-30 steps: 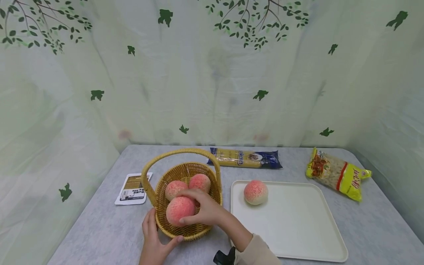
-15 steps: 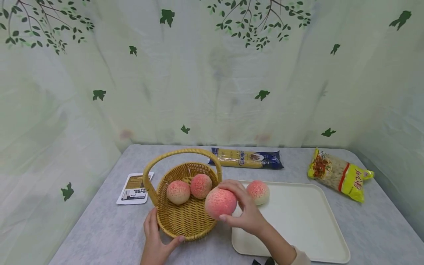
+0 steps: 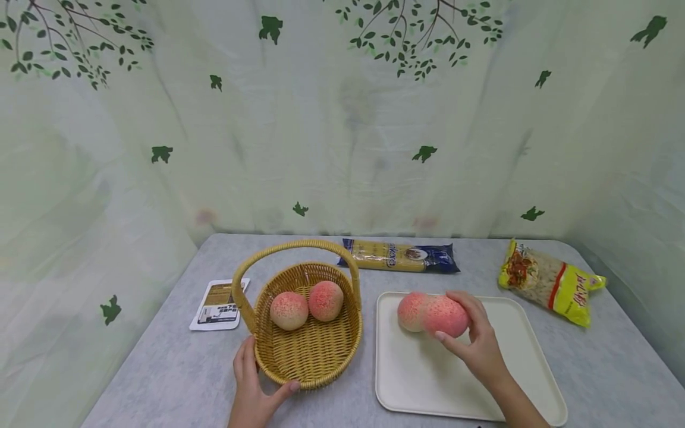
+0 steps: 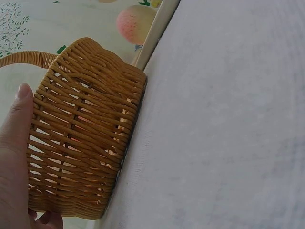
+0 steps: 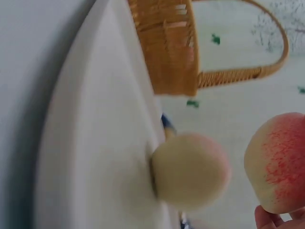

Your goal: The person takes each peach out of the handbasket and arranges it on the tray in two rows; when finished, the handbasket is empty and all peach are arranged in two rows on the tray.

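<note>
My right hand point(image 3: 484, 348) pinches a pink-and-cream peach point(image 3: 448, 316) between thumb and fingers over the white tray point(image 3: 428, 386). A second peach point(image 3: 409, 311) rests at the tray's back left; the held one overlaps it in the head view. In the right wrist view the held peach point(image 5: 281, 164) is raised off the tray, apart from the resting peach point(image 5: 190, 171). My left hand point(image 3: 251, 386) holds the near left side of a wicker basket point(image 3: 307, 356), thumb along its front rim. Two peaches point(image 3: 289, 311) sit side by side toward the back of the basket, under its arched handle.
Behind the tray lies a blue-and-yellow pack of noodles point(image 3: 398, 255). A yellow bag point(image 3: 551, 282) of dry food is at the back right. Left of the basket lies a white-edged printed card point(image 3: 216, 306). A pale curtain point(image 3: 342, 148) with leaf prints surrounds the table.
My right hand has lifted a peach out of the basket and carried it right, over the tray. The left hand has stayed on the basket.
</note>
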### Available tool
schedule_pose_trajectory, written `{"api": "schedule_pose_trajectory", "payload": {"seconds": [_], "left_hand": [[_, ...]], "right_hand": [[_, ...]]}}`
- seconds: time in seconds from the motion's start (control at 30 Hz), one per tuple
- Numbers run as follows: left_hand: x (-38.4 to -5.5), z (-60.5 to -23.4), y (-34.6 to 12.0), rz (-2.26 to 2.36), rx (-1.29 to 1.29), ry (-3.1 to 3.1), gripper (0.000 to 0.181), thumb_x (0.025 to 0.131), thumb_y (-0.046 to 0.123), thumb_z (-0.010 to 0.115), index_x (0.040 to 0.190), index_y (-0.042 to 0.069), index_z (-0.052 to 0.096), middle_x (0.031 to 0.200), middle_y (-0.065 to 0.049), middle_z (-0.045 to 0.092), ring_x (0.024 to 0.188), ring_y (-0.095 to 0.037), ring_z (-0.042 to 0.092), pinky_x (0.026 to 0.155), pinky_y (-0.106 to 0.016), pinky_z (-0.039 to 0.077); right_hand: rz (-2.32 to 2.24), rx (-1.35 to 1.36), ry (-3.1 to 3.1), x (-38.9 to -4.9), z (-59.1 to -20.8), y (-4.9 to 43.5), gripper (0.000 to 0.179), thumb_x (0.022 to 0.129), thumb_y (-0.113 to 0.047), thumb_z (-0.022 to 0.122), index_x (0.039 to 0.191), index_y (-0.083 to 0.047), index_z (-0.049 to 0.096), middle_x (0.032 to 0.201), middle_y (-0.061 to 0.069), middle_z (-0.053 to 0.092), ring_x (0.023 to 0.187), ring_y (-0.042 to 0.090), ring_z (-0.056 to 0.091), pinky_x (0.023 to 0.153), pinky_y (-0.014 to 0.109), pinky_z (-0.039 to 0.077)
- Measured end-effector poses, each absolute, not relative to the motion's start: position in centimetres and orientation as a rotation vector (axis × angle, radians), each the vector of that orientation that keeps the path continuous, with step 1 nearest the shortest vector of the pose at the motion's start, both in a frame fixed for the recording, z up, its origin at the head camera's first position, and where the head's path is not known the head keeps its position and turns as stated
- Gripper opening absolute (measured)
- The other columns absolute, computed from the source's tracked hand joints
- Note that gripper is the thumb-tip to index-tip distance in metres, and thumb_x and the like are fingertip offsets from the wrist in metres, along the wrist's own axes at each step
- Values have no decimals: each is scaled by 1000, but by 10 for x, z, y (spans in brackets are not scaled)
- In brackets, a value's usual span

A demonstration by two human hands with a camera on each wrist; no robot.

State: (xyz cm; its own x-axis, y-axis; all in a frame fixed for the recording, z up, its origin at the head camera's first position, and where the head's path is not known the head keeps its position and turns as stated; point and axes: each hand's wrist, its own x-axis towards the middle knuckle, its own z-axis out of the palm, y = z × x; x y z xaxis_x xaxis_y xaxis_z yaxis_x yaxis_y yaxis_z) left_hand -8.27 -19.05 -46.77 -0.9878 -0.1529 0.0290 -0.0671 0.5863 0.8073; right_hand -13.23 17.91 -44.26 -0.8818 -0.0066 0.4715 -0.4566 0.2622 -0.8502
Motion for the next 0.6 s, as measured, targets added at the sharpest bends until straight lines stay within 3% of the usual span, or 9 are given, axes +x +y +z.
{"api": "schedule_pose_trajectory", "payload": {"seconds": [0.17,0.3,0.43,0.6], "left_hand": [[-82,-467,-190,-1377,197,-2723,114,70,39,76,142,1,-4,138,-24,-3,126,-41,13,99,-55,23],[-82,-467,-190,-1384,204,-2728,114,70,39,75,142,2,-5,139,-24,-4,127,-41,12,99,-54,22],[-82,-467,-189,-1384,204,-2728,114,70,39,75,142,3,-5,139,-23,-4,127,-41,12,99,-55,22],[-82,-467,-190,-1380,200,-2725,114,70,39,75,142,3,-5,139,-23,-3,127,-41,13,99,-55,23]], "right_hand": [[1657,56,-2298,-134,-458,201,65,76,-7,72,132,-7,39,129,7,35,107,3,37,84,5,33],[1672,-190,-2386,-140,-466,211,67,80,-24,70,136,-12,34,134,10,33,108,10,39,78,4,35],[1678,-291,-2431,-145,-473,218,71,80,-32,68,138,-13,32,135,13,31,110,23,40,72,4,36],[1687,-334,-2450,-148,-479,223,73,81,-37,65,140,-15,28,136,14,30,110,26,41,70,6,37]]}}
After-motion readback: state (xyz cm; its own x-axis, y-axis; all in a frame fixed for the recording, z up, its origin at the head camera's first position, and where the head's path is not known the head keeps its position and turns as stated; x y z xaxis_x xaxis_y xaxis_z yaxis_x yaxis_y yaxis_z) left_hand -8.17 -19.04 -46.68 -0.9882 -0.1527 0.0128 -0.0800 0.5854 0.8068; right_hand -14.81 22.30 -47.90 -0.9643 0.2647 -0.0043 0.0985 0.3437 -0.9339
